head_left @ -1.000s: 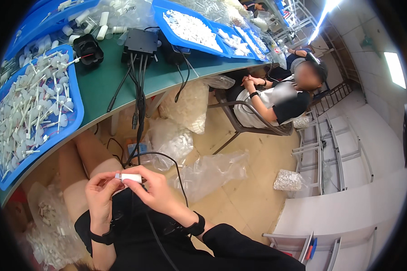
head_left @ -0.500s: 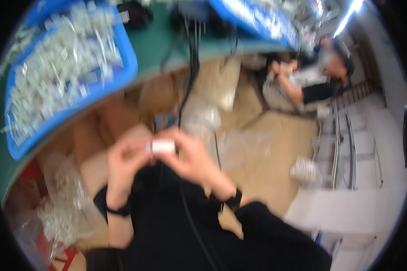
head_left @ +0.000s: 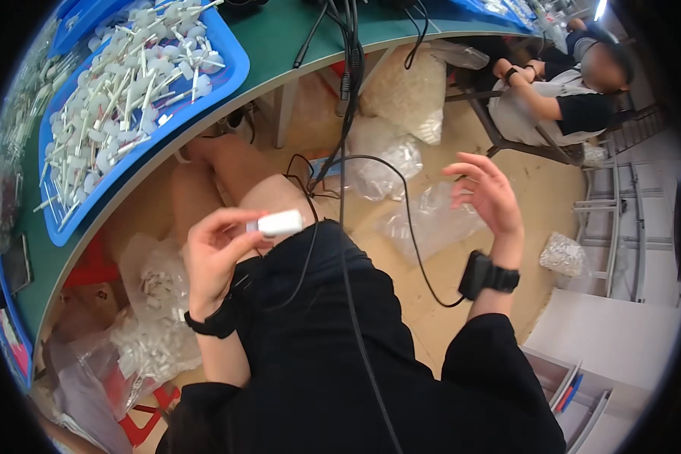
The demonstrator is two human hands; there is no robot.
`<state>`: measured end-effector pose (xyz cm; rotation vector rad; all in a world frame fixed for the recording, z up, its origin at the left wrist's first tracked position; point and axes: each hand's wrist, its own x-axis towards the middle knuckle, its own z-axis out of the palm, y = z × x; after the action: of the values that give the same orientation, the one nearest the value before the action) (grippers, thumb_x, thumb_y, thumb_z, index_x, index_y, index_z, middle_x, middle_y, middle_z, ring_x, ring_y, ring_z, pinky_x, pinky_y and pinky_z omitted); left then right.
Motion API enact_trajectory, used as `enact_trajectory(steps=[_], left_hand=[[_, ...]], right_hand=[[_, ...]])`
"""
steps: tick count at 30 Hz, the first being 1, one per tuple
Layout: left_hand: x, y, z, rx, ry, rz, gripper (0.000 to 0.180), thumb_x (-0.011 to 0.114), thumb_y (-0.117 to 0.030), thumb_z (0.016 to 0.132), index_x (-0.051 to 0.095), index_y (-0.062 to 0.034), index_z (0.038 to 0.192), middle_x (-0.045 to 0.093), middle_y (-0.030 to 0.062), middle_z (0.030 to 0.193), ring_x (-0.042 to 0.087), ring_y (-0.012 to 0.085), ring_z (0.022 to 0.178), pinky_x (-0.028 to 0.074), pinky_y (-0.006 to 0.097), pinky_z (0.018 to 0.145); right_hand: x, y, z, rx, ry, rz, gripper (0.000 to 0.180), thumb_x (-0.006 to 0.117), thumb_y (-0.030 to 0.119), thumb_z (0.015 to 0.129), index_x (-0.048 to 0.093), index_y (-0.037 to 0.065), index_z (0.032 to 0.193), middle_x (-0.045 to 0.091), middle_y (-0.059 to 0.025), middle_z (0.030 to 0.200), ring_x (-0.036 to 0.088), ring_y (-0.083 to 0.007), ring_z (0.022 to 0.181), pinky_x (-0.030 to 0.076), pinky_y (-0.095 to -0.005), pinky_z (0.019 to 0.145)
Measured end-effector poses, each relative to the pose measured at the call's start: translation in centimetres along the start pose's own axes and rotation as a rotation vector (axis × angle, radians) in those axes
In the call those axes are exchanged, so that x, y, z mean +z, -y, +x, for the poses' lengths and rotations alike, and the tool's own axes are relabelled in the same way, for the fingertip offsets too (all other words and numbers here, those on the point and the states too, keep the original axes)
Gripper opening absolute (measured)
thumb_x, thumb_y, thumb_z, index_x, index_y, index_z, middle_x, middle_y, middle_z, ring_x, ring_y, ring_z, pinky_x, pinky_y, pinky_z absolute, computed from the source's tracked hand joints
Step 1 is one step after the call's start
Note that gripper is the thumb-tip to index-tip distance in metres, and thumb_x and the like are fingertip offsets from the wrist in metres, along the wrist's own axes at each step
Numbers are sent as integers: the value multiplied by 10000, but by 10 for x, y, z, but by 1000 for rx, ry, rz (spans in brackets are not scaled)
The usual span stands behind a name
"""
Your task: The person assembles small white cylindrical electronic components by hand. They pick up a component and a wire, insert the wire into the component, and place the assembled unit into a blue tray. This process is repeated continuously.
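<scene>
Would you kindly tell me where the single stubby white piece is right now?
In the head view, just left of centre, the stubby white piece is pinched in the left hand, below and right of the blue tray.

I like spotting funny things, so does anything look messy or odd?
A crumpled clear bag lies on the floor, like litter. The white piece in the left hand shows no visible damage.

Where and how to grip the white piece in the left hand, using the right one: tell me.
The white piece is probably best gripped by its right end, with the open right hand coming from the right and pinching across the long sides. The left hand holds its left end, and the elongated body juts out rightward, leaving the right end uncovered.
</scene>
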<state>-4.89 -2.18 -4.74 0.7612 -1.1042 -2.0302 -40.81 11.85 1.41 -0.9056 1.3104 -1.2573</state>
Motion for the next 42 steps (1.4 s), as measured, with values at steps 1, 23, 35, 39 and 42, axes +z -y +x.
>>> enact_trajectory(steps=[1,23,35,39,42], left_hand=[[-3,-5,-3,61,43,35,194,606,89,733,586,72,925,612,174,937,620,209,801,520,300,716],[8,-64,-46,19,-334,346,253,661,-42,716,537,33,923,562,160,893,603,248,763,544,362,625],[13,-85,-91,136,-466,529,390,583,-305,840,463,-47,1106,535,89,1000,572,186,750,484,280,614],[14,-106,-87,183,-387,533,426,537,-338,866,429,-64,1174,531,108,1024,549,167,786,443,264,642],[1,-102,-129,247,-545,477,452,539,-326,866,414,-60,1210,474,90,1137,524,183,831,449,280,649]], right_hand=[[-33,-18,-1,3,-50,184,428,508,302,872,454,50,1213,559,-153,1097,576,-159,859,494,-306,722],[-104,-357,42,681,-565,803,489,531,344,821,409,169,1262,514,-94,1197,503,-230,1064,376,-410,920],[-102,-402,141,729,-526,752,388,646,381,756,420,72,691,427,-50,489,438,-147,431,430,-277,463],[-230,-425,150,128,-603,746,455,419,345,901,373,83,1270,514,-147,1086,565,-297,924,506,-433,744],[-264,-338,134,123,-807,893,554,438,420,846,267,230,1338,291,-108,1343,385,-308,1197,282,-628,923]])
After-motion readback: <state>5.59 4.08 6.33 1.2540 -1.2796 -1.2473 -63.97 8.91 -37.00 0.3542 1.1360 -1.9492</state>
